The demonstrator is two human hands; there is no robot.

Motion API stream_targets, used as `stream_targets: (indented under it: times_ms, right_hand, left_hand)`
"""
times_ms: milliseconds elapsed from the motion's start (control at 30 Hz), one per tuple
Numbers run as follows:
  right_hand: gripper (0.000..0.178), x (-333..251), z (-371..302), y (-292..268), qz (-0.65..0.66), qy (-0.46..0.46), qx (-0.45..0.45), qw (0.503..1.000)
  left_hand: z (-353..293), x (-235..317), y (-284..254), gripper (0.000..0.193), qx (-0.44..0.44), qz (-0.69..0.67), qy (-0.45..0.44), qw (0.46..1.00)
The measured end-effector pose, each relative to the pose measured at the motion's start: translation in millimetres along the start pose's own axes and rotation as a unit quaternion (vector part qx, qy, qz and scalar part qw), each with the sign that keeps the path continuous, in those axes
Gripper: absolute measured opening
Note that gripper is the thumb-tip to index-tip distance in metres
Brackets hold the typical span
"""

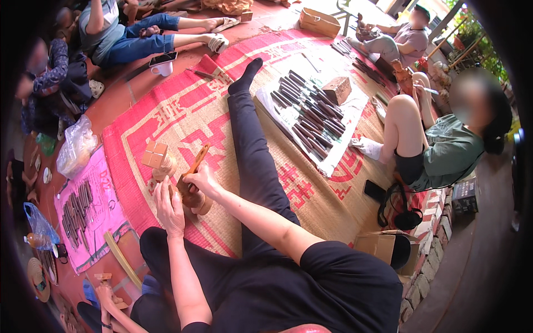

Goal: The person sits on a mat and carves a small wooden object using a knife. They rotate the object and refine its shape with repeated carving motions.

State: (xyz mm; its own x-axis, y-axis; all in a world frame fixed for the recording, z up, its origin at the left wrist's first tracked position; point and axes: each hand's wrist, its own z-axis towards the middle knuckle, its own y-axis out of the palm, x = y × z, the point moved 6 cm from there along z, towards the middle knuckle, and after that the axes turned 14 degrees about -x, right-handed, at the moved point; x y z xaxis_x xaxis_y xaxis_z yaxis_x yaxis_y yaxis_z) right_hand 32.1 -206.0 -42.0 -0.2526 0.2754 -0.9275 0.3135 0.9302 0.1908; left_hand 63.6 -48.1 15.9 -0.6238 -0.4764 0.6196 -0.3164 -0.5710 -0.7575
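On the woven mat in front of my folded leg lies a pale carved wooden piece [155, 155] with a squared block at its far end. My left hand [170, 211] rests against its near side, fingers stretched out nearly straight. My right hand [202, 180] is closed round a brown wooden tool [199, 160] with a long handle pointing away from me. The tool's darker lower part sits over the wood; its working end is partly hidden by my hands, so its exact kind cannot be made out.
Rows of dark-handled carving tools [313, 114] lie on a white cloth [332, 165], beside a wooden block [337, 90]. More tools [78, 213] cover a pink cloth [114, 217] at left. A phone [375, 191] and cardboard box [373, 245] are at right. Several people sit around the mat.
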Motion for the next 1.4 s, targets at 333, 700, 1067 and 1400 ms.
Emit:
stream_targets:
  times_ms: [333, 700, 1067, 1400]
  right_hand:
    - [0.021, 36, -28, 3, 0.123, -0.064, 0.027, 0.99]
    - [0.024, 17, -58, 14, 0.128, -0.077, -0.038, 0.988]
    - [0.033, 53, -50, 8, 0.094, -0.083, -0.082, 0.989]
    - [0.015, 41, -52, -44, 0.018, -0.019, -0.119, 0.993]
  left_hand:
    - [-1, -21, -3, 0.045, 0.009, -0.06, -0.033, 0.998]
    - [-4, -25, -2, 0.046, 0.014, -0.103, -0.084, 0.991]
    - [12, -2, 2, 0.041, 0.037, 0.007, -0.016, 0.999]
    - [11, -19, -12, 0.041, 0.015, -0.05, -0.016, 0.998]
